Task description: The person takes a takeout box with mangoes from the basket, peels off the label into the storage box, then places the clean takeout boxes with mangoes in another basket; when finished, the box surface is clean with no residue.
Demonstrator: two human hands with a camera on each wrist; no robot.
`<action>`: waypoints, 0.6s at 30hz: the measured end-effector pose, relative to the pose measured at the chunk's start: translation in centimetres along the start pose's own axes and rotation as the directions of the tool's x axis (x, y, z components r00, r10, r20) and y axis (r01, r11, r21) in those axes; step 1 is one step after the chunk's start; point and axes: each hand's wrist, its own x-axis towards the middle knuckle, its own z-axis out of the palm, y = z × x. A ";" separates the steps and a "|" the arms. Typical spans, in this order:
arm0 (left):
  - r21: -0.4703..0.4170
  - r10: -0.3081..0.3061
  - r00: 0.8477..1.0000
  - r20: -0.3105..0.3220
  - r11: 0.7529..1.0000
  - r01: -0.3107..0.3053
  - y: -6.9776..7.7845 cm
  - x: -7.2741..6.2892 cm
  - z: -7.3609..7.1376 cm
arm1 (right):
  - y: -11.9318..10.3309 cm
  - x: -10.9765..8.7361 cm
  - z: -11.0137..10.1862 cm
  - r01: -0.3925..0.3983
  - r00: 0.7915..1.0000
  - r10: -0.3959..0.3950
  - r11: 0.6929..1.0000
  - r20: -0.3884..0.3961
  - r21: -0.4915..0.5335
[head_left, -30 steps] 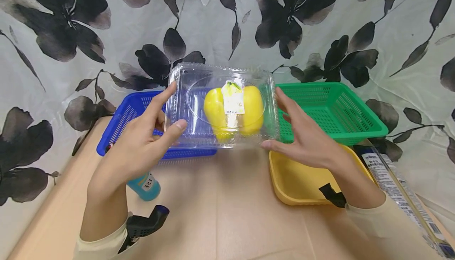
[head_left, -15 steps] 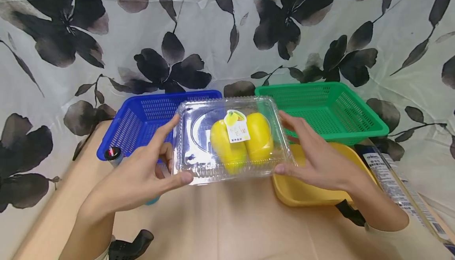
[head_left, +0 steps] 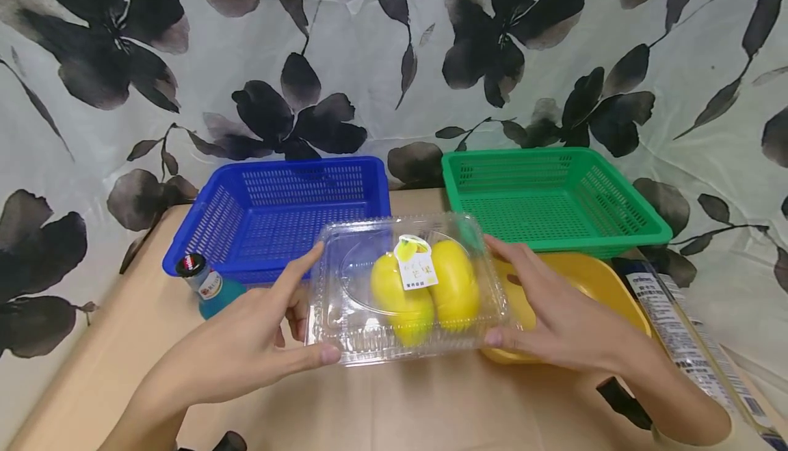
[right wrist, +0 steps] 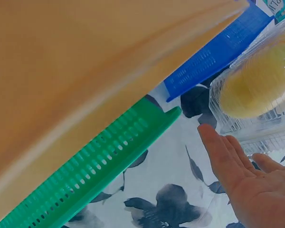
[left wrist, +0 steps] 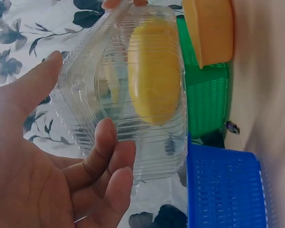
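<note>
A clear plastic clamshell box [head_left: 335, 287] is held up in front of me, tilted a little down to the right of its near edge. Inside lie two yellow mangoes [head_left: 455, 287], and a white label [head_left: 420, 274] with a fruit picture sticks to the lid. My left hand [head_left: 240, 341] grips the box's left end, thumb on the near corner and fingers at the side. At the opposite end my right hand [head_left: 560, 321] holds it between thumb and fingers. In the left wrist view, one mango [left wrist: 154, 73] shows through the ribbed wall.
Behind the box stand a blue basket [head_left: 246, 232] at left and a green basket [head_left: 511, 225] at right. A yellow tray [head_left: 591, 280] sits behind my right hand. Left of my left hand is a teal bottle [head_left: 218, 295] with a black cap. A long printed package [head_left: 677, 328] lies far right.
Both hands have brought the clamshell box down and nearer, slightly to the right. The blue basket's inside and the bottle's cap now show. Both hands keep hold of the box.
</note>
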 end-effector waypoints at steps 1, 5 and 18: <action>-0.003 -0.002 1.000 0.006 1.000 0.002 -0.1 -0.2 0.1 | 0.0 -0.1 0.2 0.008 1.000 -0.008 1.000 0.003 -0.001; -0.034 -0.006 0.999 0.034 0.999 0.008 -0.6 -0.9 0.9 | -0.1 -0.5 0.7 0.009 1.000 -0.009 1.000 0.013 -0.008; -0.108 0.066 0.993 0.097 0.993 -0.056 -3.7 -2.6 3.4 | 0.0 -1.4 3.7 -0.067 0.992 0.065 0.998 0.108 0.014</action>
